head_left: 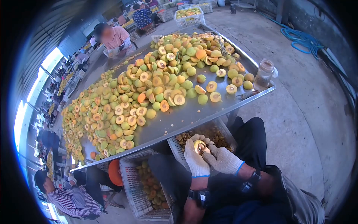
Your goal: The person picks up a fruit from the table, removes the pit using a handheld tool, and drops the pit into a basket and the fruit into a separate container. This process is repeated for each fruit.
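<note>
Low in the frame, right of centre, both gloved hands met over 1 fruit half (198, 146). The left hand (195, 158) was clenched around it from below, cut face up toward the camera. The right hand (222, 158) pressed in from the right, fingers curled at the pit; whether it gripped a small tool or only the fruit could not be told, since its fingertips covered that spot. Each wrist wore 1 dark band.

The fruit sat just above a white crate (175, 143) holding brownish pits, partly hidden under the table (194, 114) edge and behind the hands. A 2nd crate (130, 175), lower left of centre, held orange-green whole fruit; its lower end was cut off by the person's arm and leg.

The steel table ran from upper right to lower left, covered with halved and whole fruit (149, 86), too many to count. 1 clear jar (264, 74) stood at its right corner, with a small tool lying just beside it near the edge, too small to identify.

3 other people showed: 1 in pink (115, 37) at the table's far side, 1 in a patterned top (142, 16) at top centre, and 1 in stripes (71, 199) at lower left. A blue hose (302, 39) lay on the floor at upper right. The left border was blurred by the lens.
</note>
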### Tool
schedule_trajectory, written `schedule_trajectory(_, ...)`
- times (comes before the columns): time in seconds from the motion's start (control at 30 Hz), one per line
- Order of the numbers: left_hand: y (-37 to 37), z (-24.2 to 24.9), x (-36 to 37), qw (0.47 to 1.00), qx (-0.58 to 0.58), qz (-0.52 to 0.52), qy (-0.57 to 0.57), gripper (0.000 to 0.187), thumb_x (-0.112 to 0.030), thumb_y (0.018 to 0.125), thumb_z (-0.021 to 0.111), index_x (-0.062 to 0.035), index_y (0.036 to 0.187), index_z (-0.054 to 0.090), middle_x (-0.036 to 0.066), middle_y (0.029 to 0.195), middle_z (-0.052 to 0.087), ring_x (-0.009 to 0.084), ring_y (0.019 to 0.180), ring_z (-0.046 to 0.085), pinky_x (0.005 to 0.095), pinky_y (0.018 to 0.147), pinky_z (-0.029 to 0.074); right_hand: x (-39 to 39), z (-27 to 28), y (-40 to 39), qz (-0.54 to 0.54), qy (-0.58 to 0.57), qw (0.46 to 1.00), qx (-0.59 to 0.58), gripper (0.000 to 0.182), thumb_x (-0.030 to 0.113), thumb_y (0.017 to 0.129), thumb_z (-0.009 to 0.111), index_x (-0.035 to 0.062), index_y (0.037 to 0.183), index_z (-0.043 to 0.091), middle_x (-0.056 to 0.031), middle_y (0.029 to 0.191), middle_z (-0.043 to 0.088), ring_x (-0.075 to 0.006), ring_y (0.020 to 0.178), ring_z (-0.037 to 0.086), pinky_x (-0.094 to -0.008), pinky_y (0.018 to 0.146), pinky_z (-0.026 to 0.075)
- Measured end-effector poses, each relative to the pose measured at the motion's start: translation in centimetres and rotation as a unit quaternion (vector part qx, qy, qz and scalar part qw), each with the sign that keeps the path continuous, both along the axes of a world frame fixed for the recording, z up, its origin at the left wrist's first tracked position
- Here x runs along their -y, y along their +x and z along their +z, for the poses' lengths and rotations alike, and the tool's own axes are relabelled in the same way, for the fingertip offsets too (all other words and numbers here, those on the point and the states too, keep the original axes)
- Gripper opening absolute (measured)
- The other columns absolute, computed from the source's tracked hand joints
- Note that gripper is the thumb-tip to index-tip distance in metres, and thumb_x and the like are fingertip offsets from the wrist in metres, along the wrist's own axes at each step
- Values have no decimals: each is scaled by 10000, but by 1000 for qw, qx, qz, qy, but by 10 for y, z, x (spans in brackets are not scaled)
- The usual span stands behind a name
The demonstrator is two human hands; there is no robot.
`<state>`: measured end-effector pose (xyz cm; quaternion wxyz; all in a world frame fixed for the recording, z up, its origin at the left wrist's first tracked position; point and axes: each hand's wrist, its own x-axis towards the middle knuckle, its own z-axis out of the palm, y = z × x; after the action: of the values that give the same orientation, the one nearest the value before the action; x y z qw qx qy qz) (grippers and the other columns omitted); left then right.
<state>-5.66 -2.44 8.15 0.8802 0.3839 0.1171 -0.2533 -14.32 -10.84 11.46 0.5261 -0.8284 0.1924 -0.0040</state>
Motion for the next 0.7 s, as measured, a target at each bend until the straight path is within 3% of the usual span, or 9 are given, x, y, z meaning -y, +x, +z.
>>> schedule_trajectory(0.3,-2,17,-2,988,123,-18,93,325,-290,1072,503,4,1070,642,136,949,667,242,784,660,400,737,594,3,-23,-3,12,118,991,62,492,393,1062,527,-15,1321,614,-346,1012,684,-515,955,678,-512,827,531)
schedule_trajectory(0.37,-1,17,-3,984,139,-33,107,319,-279,1068,503,5,1049,648,133,929,667,236,773,659,385,728,587,4,-15,-4,22,94,995,-3,463,362,1086,517,-14,1344,596,-196,899,731,-243,837,701,-385,794,545)
schedule_trajectory(0.47,-5,24,-2,978,147,-28,148,310,-252,1057,501,7,1001,663,124,874,668,220,757,655,352,699,567,2,-4,-3,23,37,998,-45,463,372,1090,513,-11,1332,606,-153,846,722,-189,783,661,-375,765,542)
schedule_trajectory(0.57,-6,27,-2,970,175,-24,169,311,-242,1047,508,13,982,673,120,846,667,208,763,654,333,684,551,2,-15,-4,21,80,997,7,460,373,1090,510,-3,1335,608,-160,824,719,-210,745,668,-391,741,541)
schedule_trajectory(0.7,-3,25,-7,963,219,-40,151,285,-223,1042,537,21,992,675,114,858,670,202,753,654,326,691,549,4,-15,-4,27,100,995,-5,450,374,1090,508,1,1316,619,-176,814,708,-216,730,670,-387,733,540)
